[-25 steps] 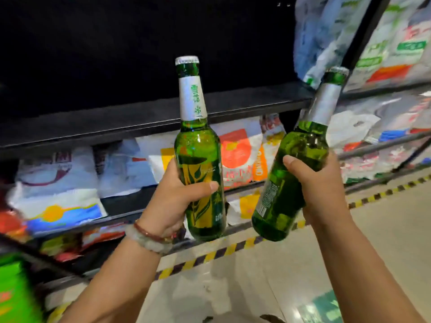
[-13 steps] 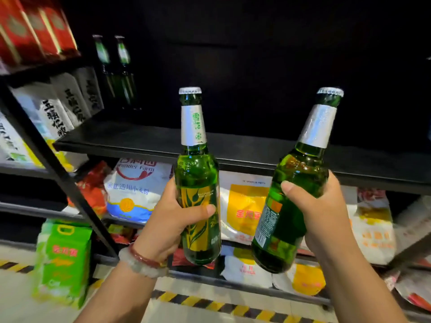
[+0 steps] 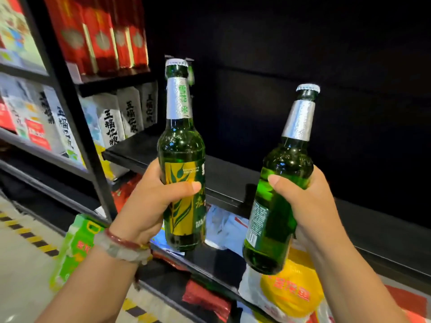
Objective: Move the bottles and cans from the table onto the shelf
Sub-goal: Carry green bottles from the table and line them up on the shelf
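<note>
Green foil-necked bottles [image 3: 181,157] (both capped)

Both of your forearms are bare, with no sleeve showing anywhere along them. Around the wrist just behind your left hand [image 3: 149,203] you wear two bracelets side by side: a thin dark-red band [image 3: 123,238] sits nearer that hand, and a chunkier one of pale, milky-green beads [image 3: 121,251] lies just behind it. Your right hand [image 3: 310,203] has its wrist uncovered, and its thumbnail is short and plain.
</note>
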